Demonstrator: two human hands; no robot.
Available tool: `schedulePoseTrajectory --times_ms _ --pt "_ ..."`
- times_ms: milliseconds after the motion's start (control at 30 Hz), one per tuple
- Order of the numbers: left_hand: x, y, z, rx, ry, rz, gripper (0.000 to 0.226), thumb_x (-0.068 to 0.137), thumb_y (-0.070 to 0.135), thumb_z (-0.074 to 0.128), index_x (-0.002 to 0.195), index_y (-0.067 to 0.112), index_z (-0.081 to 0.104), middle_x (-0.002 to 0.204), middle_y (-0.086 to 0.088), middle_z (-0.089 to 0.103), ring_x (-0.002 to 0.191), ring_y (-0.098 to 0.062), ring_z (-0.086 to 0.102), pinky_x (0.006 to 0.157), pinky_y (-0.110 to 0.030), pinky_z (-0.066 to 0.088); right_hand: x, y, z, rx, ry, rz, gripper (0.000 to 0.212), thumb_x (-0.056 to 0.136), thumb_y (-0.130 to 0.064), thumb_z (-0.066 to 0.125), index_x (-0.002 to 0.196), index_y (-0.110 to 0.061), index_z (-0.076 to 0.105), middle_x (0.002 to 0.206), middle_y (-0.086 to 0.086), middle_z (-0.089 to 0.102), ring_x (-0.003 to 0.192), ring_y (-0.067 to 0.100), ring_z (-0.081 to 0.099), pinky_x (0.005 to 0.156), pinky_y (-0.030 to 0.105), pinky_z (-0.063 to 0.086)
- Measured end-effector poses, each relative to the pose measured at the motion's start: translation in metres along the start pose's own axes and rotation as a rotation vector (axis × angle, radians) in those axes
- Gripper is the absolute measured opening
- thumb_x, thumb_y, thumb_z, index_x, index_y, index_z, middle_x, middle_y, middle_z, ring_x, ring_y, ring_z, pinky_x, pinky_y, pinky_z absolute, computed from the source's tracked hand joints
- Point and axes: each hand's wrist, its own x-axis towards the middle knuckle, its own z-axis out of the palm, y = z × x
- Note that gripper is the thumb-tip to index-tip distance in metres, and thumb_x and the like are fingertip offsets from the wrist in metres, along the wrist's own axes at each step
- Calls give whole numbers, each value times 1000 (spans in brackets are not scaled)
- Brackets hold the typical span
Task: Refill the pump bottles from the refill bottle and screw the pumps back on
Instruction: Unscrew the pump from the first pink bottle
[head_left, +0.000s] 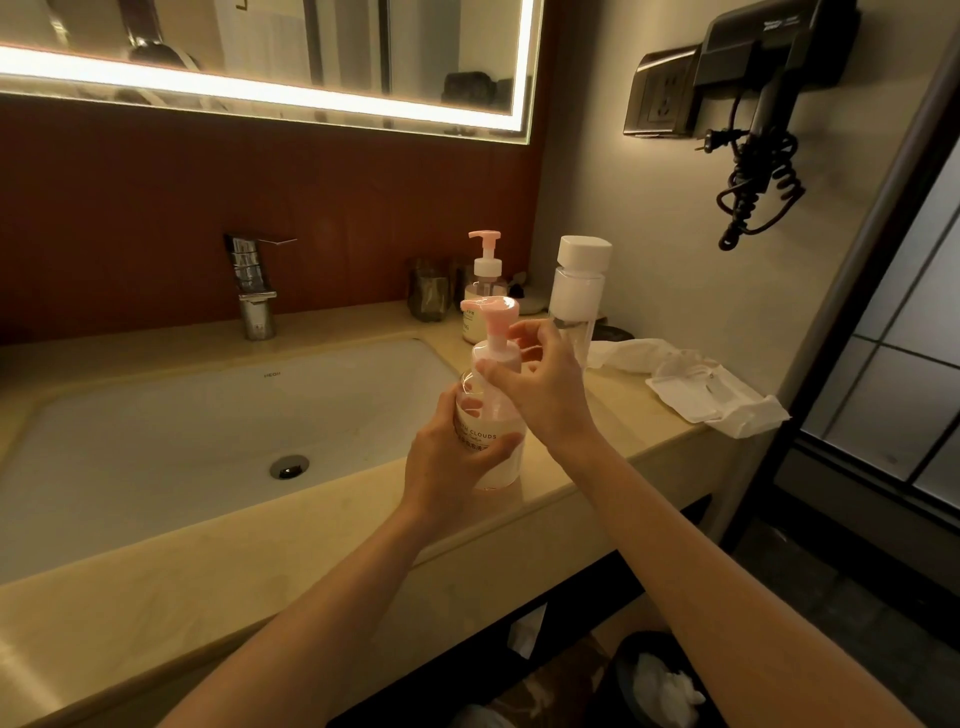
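Note:
A clear pump bottle (493, 441) with a pink pump head (491, 312) stands on the counter's front right, just right of the sink. My left hand (447, 457) grips its body. My right hand (540, 379) pinches the pump's white collar at the bottle neck. Behind it stands a second pump bottle (482, 283) with its pink pump on. To the right is a tall clear refill bottle (575, 296) with a white square cap, upright on the counter.
The white sink basin (208, 431) and chrome tap (254, 286) lie to the left. White tissue and packaging (711, 387) lies on the counter's right end. A dark cup (428, 291) stands at the back. A hair dryer (763, 93) hangs on the right wall.

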Motion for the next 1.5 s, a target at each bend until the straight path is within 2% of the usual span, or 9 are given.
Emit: schedulePoseTrajectory --times_ms 200,367,533,633,833,1033,1133,1300,1500 --pt "1 -1 0 15 8 3 76 66 49 75 129 23 42 109 8 61 92 -14 62 77 -40 55 3 3 -5 157 -140 54 46 89 -22 59 133 -18 45 128 -1 55 113 18 55 92 37 51" --pt "0 1 0 -4 -4 -3 73 65 53 70 125 22 44 109 7 61 94 -13 62 81 -40 55 1 4 0 -21 5 5 55 78 -31 71 124 -15 46 124 5 51 107 15 52 86 27 49" --pt "0 0 0 -13 -8 -2 85 59 65 64 128 20 43 110 5 62 94 -14 63 80 -40 56 0 1 -3 147 -102 42 46 89 -17 58 131 -17 41 124 4 54 103 12 52 76 16 47" --pt "-1 0 -1 -10 -6 -4 81 60 63 66 126 23 44 108 8 62 92 -13 63 80 -39 55 -1 2 -3 156 -160 32 55 89 -19 59 138 -21 35 131 2 50 113 17 51 88 28 49" --pt "-1 1 0 0 -8 2 71 65 53 69 125 25 42 108 14 58 94 -11 61 81 -34 55 0 6 4 19 52 5 60 78 -32 71 128 -15 43 122 6 50 108 17 51 89 29 50" --pt "0 -1 1 -13 0 7 72 69 45 73 130 23 42 113 7 60 96 -13 61 82 -36 55 -3 6 -3 163 -57 0 52 88 -24 61 135 -17 39 123 1 55 104 9 52 79 16 49" --pt "-1 1 1 -7 2 6 75 66 53 68 129 22 42 113 6 61 96 -13 61 83 -36 55 -6 9 1 105 -78 -14 62 86 -30 63 140 -20 35 136 1 49 118 14 49 89 23 46" --pt "-2 1 1 5 3 4 69 68 49 69 126 23 43 112 6 61 95 -13 62 82 -34 55 -7 9 3 64 8 -29 55 77 -27 73 123 -13 46 122 4 56 104 11 52 91 26 49" --pt "0 -2 0 38 18 -4 76 62 56 71 125 25 44 107 10 61 89 -14 62 76 -42 54 6 -2 -12 235 47 -21 45 80 -24 70 119 -15 49 111 -3 58 89 3 58 69 7 48"
